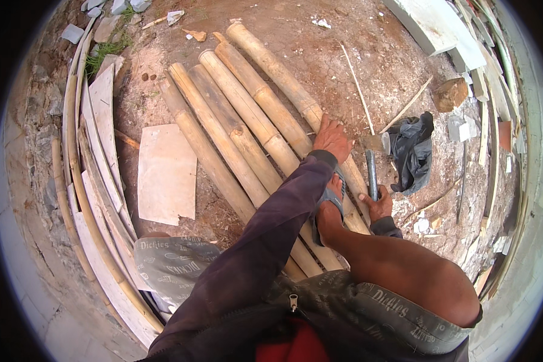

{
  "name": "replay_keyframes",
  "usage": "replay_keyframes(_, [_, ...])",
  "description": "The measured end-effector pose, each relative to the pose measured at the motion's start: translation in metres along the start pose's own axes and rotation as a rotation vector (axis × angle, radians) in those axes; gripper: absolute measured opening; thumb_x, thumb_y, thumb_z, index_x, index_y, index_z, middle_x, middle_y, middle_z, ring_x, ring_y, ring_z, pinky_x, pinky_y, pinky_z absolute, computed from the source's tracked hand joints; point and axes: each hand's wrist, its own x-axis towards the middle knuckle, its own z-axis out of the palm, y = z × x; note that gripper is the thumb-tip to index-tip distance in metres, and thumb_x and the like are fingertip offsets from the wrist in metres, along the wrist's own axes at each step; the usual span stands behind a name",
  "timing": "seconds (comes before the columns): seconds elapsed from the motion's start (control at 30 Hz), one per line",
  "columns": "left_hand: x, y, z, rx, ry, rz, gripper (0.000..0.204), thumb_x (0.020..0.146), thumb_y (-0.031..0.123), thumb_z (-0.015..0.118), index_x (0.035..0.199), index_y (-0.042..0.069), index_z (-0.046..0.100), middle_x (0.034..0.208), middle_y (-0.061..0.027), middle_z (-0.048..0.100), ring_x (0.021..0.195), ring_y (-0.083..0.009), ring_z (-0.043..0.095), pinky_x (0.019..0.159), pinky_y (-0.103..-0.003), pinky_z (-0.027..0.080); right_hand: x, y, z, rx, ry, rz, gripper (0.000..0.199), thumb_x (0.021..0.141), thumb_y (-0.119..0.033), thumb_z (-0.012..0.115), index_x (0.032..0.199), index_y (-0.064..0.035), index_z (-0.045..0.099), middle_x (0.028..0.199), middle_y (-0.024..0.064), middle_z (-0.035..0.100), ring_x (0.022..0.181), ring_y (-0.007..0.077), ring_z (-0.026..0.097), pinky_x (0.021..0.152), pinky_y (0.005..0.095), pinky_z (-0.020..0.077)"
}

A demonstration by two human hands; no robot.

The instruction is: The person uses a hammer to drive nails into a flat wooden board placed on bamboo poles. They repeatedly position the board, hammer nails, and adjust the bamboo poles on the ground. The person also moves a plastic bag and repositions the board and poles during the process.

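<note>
While my sandalled foot [330, 211] is set over the bamboo, my right hand [380, 208] is closed round the near end of a dark handle [372, 172], just beside the row's right edge; the tool's far end hard to make out. Slightly beyond: left hand [333, 139] palm down over the outermost pole [277, 69], fingers curved; how tight, cannot tell. That pole is the one being worked, I judge. Five other poles [244, 105] lie alongside, slanting toward the ground's [356, 36] far left corner, far ends staggered.

Progress: laying-out looks done, though a gap parts the outermost from its neighbour. No lashing visible across the row. Near ends partly hidden by my sleeve [241, 232]; what is left there, cannot tell.

Farther, toward the ground's right edge: crumpled black plastic [413, 154], then a wood chunk [449, 95].
</note>
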Motion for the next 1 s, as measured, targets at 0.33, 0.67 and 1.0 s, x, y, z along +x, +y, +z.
replay_keyframes(0.33, [0.001,-0.003,0.017,-0.082,0.261,0.032,0.028,0.087,0.028,0.062,0.079,0.004,0.075,0.081,-0.0086,0.066,0.100,-0.0244,0.054,0.107,-0.044,0.027,0.137,-0.181,-0.013,0.543,-0.166,-0.183,0.027,0.093,-0.026,0.063,0.102,-0.0005,0.059,0.064,0.0027,0.056,0.052,0.0125,0.052,0.046,0.0293,0.0416])
replay_keyframes(0.67, [0.000,-0.003,0.017,-0.128,0.312,0.050,0.022,0.085,0.019,0.060,0.067,0.009,0.068,0.077,-0.0061,0.058,0.096,-0.0234,0.052,0.110,-0.044,0.029,0.253,-0.377,0.014,0.973,-0.310,-0.266,0.031,0.102,-0.033,0.048,0.099,-0.0030,0.054,0.070,0.0071,0.055,0.048,0.0184,0.051,0.042,0.0345,0.0436])
replay_keyframes(1.0, [-0.001,0.000,0.016,-0.025,0.161,-0.020,0.024,0.092,0.022,0.055,0.087,0.008,0.074,0.089,-0.0044,0.065,0.107,-0.0226,0.053,0.111,-0.044,0.027,0.263,-0.382,0.118,0.407,-0.772,-0.082,0.034,0.104,-0.036,0.045,0.090,-0.0048,0.049,0.066,0.0045,0.050,0.047,0.0167,0.047,0.043,0.0332,0.0423])
